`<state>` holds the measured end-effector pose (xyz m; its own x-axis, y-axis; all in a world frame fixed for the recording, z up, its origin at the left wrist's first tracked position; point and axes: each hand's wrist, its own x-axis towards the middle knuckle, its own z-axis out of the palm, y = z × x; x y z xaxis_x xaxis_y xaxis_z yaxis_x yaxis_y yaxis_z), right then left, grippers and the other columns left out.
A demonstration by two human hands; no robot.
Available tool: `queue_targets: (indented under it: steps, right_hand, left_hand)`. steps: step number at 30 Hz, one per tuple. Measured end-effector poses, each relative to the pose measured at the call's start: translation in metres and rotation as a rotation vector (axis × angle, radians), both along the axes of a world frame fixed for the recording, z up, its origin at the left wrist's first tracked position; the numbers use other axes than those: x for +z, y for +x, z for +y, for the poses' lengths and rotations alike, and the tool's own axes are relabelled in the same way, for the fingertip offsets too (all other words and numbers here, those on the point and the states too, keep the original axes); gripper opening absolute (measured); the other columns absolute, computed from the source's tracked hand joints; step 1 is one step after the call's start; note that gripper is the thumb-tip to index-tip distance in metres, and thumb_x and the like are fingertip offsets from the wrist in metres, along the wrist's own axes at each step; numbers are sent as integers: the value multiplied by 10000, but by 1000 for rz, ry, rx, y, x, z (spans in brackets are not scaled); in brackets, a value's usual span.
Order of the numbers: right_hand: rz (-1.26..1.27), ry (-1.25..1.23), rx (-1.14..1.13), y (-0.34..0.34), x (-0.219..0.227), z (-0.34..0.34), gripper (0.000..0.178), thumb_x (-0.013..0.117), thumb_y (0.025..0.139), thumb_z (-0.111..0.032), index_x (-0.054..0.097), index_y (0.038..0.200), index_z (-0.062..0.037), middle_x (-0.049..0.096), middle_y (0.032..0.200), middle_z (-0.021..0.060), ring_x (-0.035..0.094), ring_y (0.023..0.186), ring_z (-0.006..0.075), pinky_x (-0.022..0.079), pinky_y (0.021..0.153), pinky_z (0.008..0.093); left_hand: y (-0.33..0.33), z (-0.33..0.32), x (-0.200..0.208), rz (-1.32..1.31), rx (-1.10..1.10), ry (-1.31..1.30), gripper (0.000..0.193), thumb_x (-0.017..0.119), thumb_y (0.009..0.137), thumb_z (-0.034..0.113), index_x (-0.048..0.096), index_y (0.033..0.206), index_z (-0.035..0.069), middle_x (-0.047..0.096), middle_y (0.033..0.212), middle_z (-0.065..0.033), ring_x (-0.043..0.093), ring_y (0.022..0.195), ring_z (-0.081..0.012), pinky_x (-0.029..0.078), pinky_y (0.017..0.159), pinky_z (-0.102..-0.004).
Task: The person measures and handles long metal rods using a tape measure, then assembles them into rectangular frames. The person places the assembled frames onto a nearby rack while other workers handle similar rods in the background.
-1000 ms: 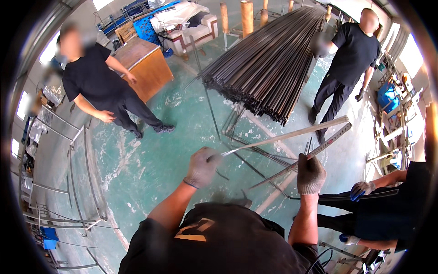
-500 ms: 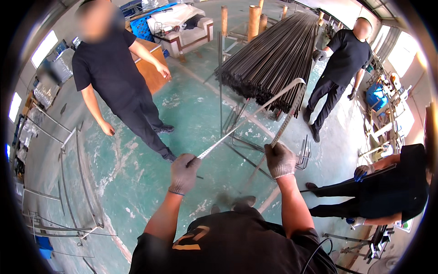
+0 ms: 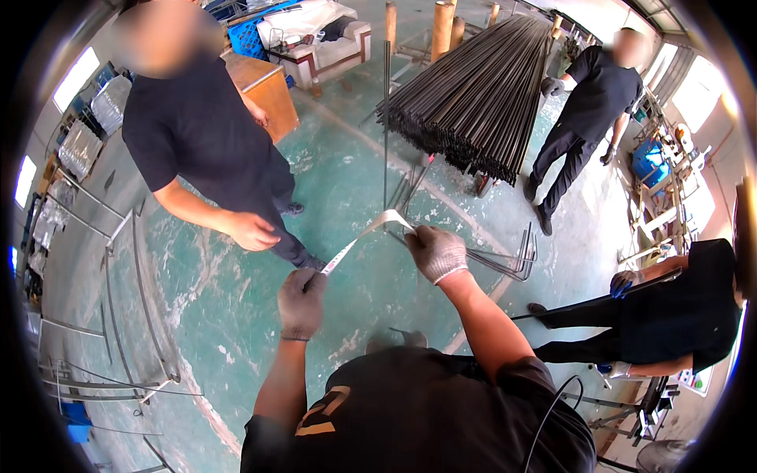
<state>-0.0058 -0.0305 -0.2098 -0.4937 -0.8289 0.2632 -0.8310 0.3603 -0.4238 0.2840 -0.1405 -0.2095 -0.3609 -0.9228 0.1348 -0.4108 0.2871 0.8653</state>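
One pale measuring tape [image 3: 389, 216] arched in mid-air between the gloved left hand [image 3: 302, 303] and gloved right hand [image 3: 438, 252], each with fingers curled round it. The step in hand appeared to be handling the tape; the next move seemingly called for a sure hold at both ends. The floor [image 3: 339, 185] was green, scuffed; beyond lay bundled dark rods [image 3: 473, 94] and an orange-brown cabinet [image 3: 277, 102].

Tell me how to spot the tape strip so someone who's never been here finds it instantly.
Start at the big bundle of dark rods near the picture's top. Come down the green floor to the wearer's gloved left grip and right grip. The tape strip arches between them, pale, flat and curved, unlike the dark, straight rods above.
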Motion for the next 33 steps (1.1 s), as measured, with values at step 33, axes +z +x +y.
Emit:
queue_targets:
  steps: [33]
  right_hand:
    - [5,355,332,24,-12,-12,352,598,1043,-403,743,980,-89,771,910,169,749,867,414,584,765,559]
  left_hand:
    - [132,-132,-184,1109,-331,412,384,402,1136,199,530,1469,57,586,1446,-124,575,1258,-292,508,1051,-417]
